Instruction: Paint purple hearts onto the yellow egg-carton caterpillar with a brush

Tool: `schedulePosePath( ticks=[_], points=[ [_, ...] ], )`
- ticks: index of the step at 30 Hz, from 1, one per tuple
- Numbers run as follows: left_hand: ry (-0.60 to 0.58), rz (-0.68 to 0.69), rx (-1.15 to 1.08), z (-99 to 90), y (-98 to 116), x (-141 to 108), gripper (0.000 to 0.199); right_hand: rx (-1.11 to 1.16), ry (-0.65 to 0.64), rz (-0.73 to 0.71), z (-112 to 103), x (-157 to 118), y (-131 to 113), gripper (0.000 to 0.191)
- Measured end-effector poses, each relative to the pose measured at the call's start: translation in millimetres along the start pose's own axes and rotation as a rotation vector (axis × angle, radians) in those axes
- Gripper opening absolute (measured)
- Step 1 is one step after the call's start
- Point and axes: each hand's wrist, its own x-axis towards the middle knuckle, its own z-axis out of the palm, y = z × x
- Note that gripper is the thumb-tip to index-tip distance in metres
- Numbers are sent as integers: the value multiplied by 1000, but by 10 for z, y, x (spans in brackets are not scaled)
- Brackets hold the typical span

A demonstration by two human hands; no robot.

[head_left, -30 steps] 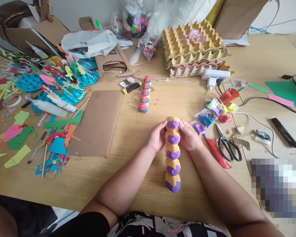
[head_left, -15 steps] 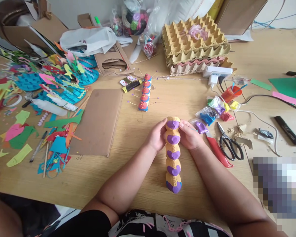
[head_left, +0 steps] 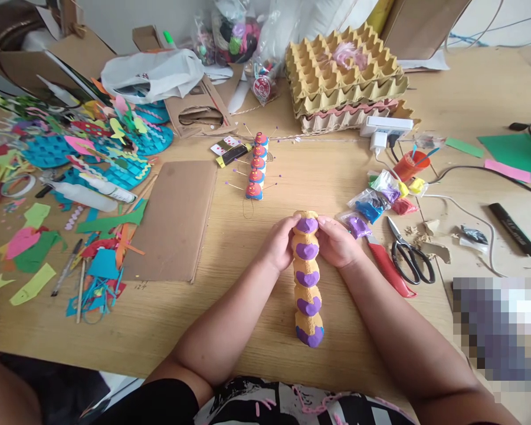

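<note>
A strip of egg carton (head_left: pixel 307 264) with several bumps, each bearing a patch of purple clay, extends toward me over the table. Around its far end, my left hand (head_left: pixel 285 243) grips the left side and my right hand (head_left: pixel 336 241) grips the right side. Both thumbs press near the farthest purple patch (head_left: pixel 307 225). A few blue spots show at the near end. Beyond my hands stands a finished-looking strip figure (head_left: pixel 256 168) with red and blue bumps, small faces and thin pins sticking out. Right of my right hand lies a bag of purple clay (head_left: pixel 358 226).
Scissors (head_left: pixel 407 257) and a red-handled knife (head_left: pixel 392 268) lie at right, near bagged clay (head_left: pixel 372 203) and an orange cup (head_left: pixel 410 165). Egg trays (head_left: pixel 345 77) are stacked behind. Left are a cardboard sheet (head_left: pixel 174 221), paper scraps (head_left: pixel 104 262) and glue bottles (head_left: pixel 84 195).
The view has shifted slightly, so most things appear a little further left. Both hands keep their hold on the egg carton strip, with the thumbs slightly moved at its far end.
</note>
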Motion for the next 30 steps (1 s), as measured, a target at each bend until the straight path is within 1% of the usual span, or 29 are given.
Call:
schedulePosePath(
  ticks=[5,8,11,13,15,19,24,28,30],
  points=[
    [-34,22,-16,-8,-20,5,42,6,-1,-11,-8,-2,5,52],
    [-26,14,-42,-7,-13,4,38,5,3,-11,30,-12,-19,52],
    [-21,-52,-65,1,20,-9,37,22,29,-5,66,-20,-45,53],
    [-24,-110,-72,6,48,-21,40,21,57,-10,74,-20,-53,51],
    [-27,-135,-78,6,68,-30,39,0,73,-28,76,-16,-54,49],
    [-53,-119,-74,-15,62,-31,39,-59,59,-71,98,-17,-59,55],
    [-30,-83,-82,-45,28,-24,33,-64,65,-79,147,-37,-92,63],
    [-58,-76,-93,-42,29,-30,32,-70,56,-77,146,-38,-96,62],
    [-48,-84,-86,-32,36,-34,32,-74,55,-80,131,-35,-88,60]
  ],
)
